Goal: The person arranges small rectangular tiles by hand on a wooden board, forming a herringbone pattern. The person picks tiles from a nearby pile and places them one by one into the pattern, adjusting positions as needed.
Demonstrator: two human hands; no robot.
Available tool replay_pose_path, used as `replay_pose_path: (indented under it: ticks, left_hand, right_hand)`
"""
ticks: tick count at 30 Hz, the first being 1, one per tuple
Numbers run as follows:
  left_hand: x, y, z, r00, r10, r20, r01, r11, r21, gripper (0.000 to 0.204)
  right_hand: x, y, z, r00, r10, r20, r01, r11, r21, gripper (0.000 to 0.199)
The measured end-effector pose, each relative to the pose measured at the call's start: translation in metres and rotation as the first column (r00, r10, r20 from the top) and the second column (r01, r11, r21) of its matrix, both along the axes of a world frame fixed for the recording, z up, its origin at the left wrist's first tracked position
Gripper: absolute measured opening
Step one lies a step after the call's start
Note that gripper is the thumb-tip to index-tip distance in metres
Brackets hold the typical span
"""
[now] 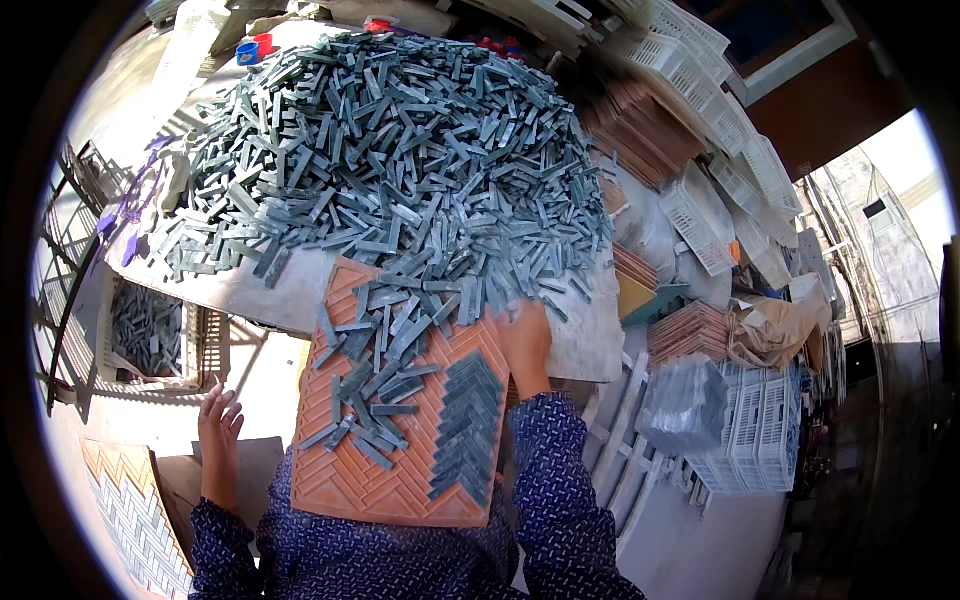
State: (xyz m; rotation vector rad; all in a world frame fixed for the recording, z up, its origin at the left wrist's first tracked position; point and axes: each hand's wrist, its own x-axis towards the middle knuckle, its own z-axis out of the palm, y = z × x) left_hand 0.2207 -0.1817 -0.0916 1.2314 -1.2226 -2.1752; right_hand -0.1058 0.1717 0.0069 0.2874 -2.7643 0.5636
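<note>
An orange herringbone-grooved mould tray [330, 490] leans from my lap onto the table's near edge. Dark grey-green stone strips [468, 425] fill a zigzag band of grooves on its right side. Several loose strips [385, 385] lie scattered over its middle and upper part. My right hand [527, 345] is at the tray's upper right corner, by the near edge of a large heap of strips [400, 150]; its fingertips are blurred, so their grip cannot be told. Left of the tray, my left hand [220, 430] hangs in the air with fingers loosely apart and nothing in it.
The heap covers most of the pale table [595, 340]. At left stands a crate of strips [150, 335], with another tray of light strips [140, 515] below. To the right are stacked orange trays [690, 335], a white crate [750, 430] and a plastic-wrapped stack [685, 405].
</note>
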Motion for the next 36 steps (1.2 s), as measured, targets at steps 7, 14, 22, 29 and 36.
replay_pose_path:
  ticks: [7,14,22,29,36]
  left_hand:
    - [-0.039,0.029,0.062,0.993,-0.061,-0.096,0.039,0.976,-0.214,0.031]
    - [-0.075,0.068,0.085,0.94,-0.324,-0.111,0.257,0.882,-0.396,0.02]
    - [-0.143,0.142,0.135,0.752,-0.639,-0.161,0.499,0.712,-0.494,0.016]
    - [-0.242,0.185,0.119,0.624,-0.761,0.178,0.545,0.26,-0.797,0.015]
    - [-0.305,0.233,0.109,0.704,-0.474,0.528,0.505,-0.189,-0.842,0.046]
  right_hand:
    - [0.051,0.027,0.002,0.966,0.136,0.218,-0.084,0.969,-0.233,0.02]
    - [0.074,0.04,-0.003,0.945,0.181,0.274,-0.052,0.906,-0.421,0.019]
    - [0.071,0.038,-0.001,0.957,0.151,0.246,-0.062,0.94,-0.334,0.021]
    - [0.056,0.041,-0.001,0.899,0.217,0.38,-0.053,0.915,-0.399,0.018]
    - [0.031,0.049,0.011,0.842,0.274,0.465,-0.053,0.899,-0.434,0.017]
